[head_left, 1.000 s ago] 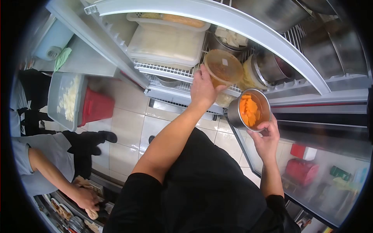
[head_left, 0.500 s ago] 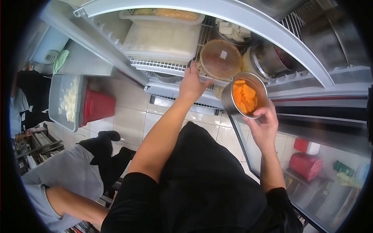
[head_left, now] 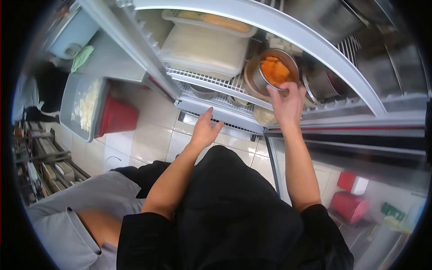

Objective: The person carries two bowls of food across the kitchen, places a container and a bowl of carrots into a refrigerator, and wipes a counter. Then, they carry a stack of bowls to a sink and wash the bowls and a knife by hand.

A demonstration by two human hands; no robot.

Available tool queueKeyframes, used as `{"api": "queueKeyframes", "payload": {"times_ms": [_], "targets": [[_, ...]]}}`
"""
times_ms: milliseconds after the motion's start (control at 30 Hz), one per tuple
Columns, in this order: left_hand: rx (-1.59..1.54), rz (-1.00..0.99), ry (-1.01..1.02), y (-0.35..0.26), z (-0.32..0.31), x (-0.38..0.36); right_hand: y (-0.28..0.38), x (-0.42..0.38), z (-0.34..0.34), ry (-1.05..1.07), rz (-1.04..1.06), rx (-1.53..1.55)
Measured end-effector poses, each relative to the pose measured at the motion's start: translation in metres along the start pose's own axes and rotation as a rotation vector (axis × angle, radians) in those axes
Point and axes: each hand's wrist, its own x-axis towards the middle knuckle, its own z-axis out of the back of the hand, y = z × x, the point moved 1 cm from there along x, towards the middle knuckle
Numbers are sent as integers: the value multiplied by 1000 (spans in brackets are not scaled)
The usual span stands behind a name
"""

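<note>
My right hand (head_left: 289, 104) grips the near rim of a round metal container (head_left: 294, 63), tilted so its orange slices (head_left: 274, 71) show. The container is inside the fridge, over a wire shelf (head_left: 202, 77), and overlaps a round lidded tub (head_left: 252, 83) that it mostly hides. My left hand (head_left: 205, 130) is in front of the fridge's lower edge with its fingers apart, holding nothing. Left of the container on the shelf is a large white lidded box (head_left: 202, 49), with a tray of yellow food (head_left: 225, 21) behind it.
More metal pots (head_left: 321, 81) stand right of the container. The fridge's glass door (head_left: 382, 211) is swung out at my right. At left, a grey tub of white pieces (head_left: 85, 108) sits by a red bin (head_left: 118, 114). A person in grey (head_left: 90, 193) is close on my left.
My right hand has moved the metal container forward and left, deeper into the fridge over the lidded tub. My left hand has drawn back from the shelf edge. The person in grey has shifted closer.
</note>
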Motion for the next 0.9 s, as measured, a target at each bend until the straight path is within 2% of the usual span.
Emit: {"api": "queueKeyframes", "payload": {"times_ms": [67, 167, 200, 267, 300, 333, 433, 500, 533, 633, 700, 767, 900], "targets": [[78, 49, 12, 25, 1, 6, -9, 5, -5, 29, -3, -53], [81, 254, 158, 45, 14, 19, -6, 6, 2, 94, 1, -52], [85, 290, 186, 50, 18, 20, -13, 6, 2, 46, 108, -106], [102, 363, 247, 60, 28, 22, 6, 3, 17, 101, 2, -8], [81, 390, 234, 78, 29, 20, 11, -2, 24, 129, -55, 41], [60, 416, 219, 103, 28, 18, 3, -8, 26, 77, 51, -15], [-9, 609, 202, 113, 59, 9, 2, -35, 28, 257, -158, 128], [12, 675, 138, 153, 83, -3, 10, -47, 7, 400, -139, 160], [85, 625, 55, 194, 91, -10, 15, -52, -8, 476, -118, 178], [24, 760, -156, 234, 154, -50, 40, -64, -55, 601, 139, 175], [14, 858, -289, 264, 202, -93, 66, -71, -87, 676, 296, 300], [115, 939, -377, 324, 247, -145, 98, -77, -117, 720, 532, 369], [99, 1146, -649, 331, 344, -243, 171, -91, -173, 990, 752, 436]]}}
